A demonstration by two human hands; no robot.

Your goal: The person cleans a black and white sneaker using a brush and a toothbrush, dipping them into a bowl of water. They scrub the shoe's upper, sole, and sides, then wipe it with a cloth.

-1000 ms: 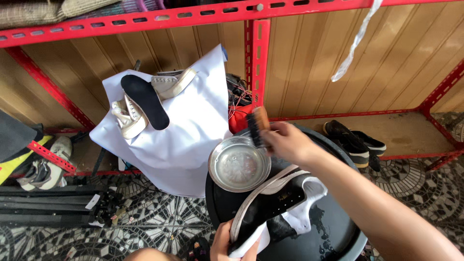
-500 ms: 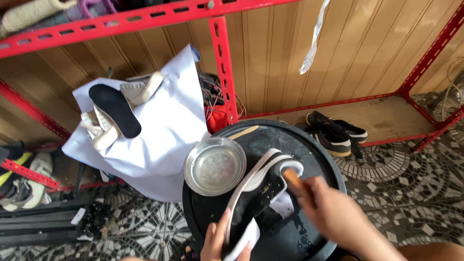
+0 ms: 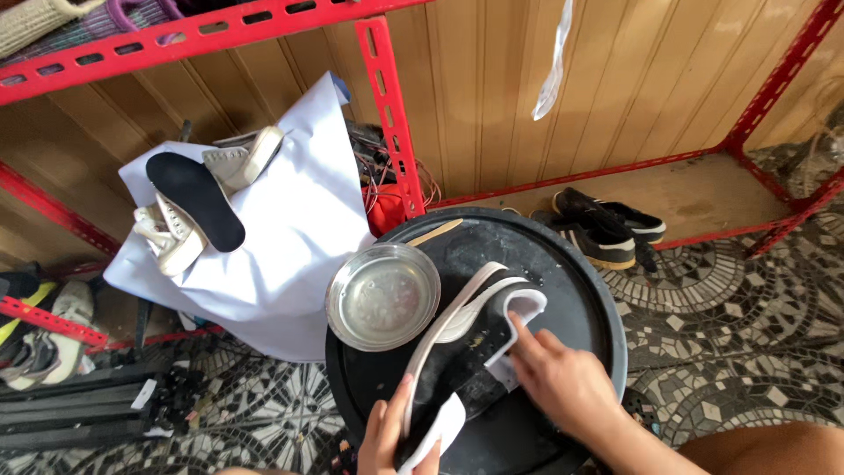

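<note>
A black shoe (image 3: 466, 352) with a white sole lies on its side on a round black tray (image 3: 580, 264). My left hand (image 3: 387, 435) grips the shoe's near end at the bottom edge of the view. My right hand (image 3: 567, 383) presses against the shoe's white-lined opening, fingers curled around a small brush that the hand hides almost entirely. A shallow metal bowl (image 3: 383, 295) stands on the tray just left of the shoe.
A thin wooden stick (image 3: 435, 233) lies at the tray's far edge. A white sheet (image 3: 299, 229) to the left carries white sneakers (image 3: 237, 158) and a black insole (image 3: 195, 200). Black shoes (image 3: 602, 229) sit under the red shelf frame (image 3: 391, 114). Black gear (image 3: 70, 413) lies on the patterned floor.
My right hand left the far side of the bowl with the brush and came down onto the shoe's opening. The view shifted right. My left hand kept its hold.
</note>
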